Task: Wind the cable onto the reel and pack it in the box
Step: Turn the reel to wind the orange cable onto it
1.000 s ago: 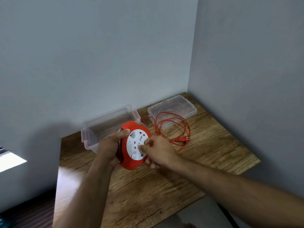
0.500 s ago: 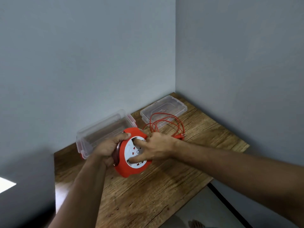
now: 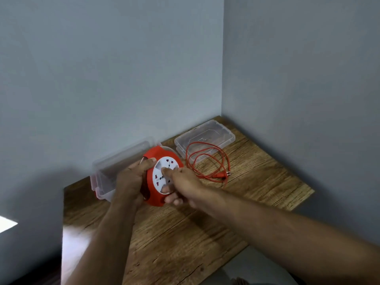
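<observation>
I hold a round red cable reel with a white socket face upright above the wooden table. My left hand grips its left rim from behind. My right hand rests on the white face, fingers pressed into it and wrapped under the lower edge. The orange cable lies in loose loops on the table to the right, its plug at the near right end. A clear plastic box with red clips stands open behind the reel, partly hidden by my left hand.
The box's clear lid lies flat at the back right, partly under the cable loops. Grey walls close the table at the back and right. The table's edge runs along the front right, with floor below.
The reel has tilted and lifted slightly. My right hand shifted from the face's right edge onto the white face, fingers now reaching its centre and lower rim. The cable loops look unchanged.
</observation>
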